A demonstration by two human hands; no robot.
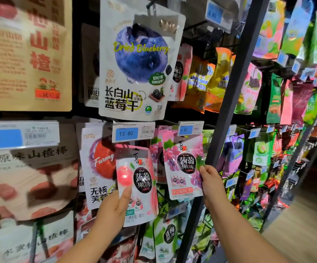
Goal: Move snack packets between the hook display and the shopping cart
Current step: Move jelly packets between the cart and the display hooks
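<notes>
My left hand [114,209] grips the lower left corner of a pink peach jelly packet [136,179], thumb across its front, holding it up before the hook display. My right hand [210,182] pinches the right edge of a purple grape jelly packet [183,166] that hangs under a price tag marked 4.90 [191,129]. More grape packets hang behind it. A large white dried blueberry packet [136,59] hangs on a hook above both. The shopping cart is not in view.
A price tag marked 13.80 [133,132] sits above the peach packet. Brown hawthorn packets [28,177] fill the left. A dark metal upright [228,99] divides the display; many colourful packets [267,149] hang to its right. Wooden floor [305,224] shows at lower right.
</notes>
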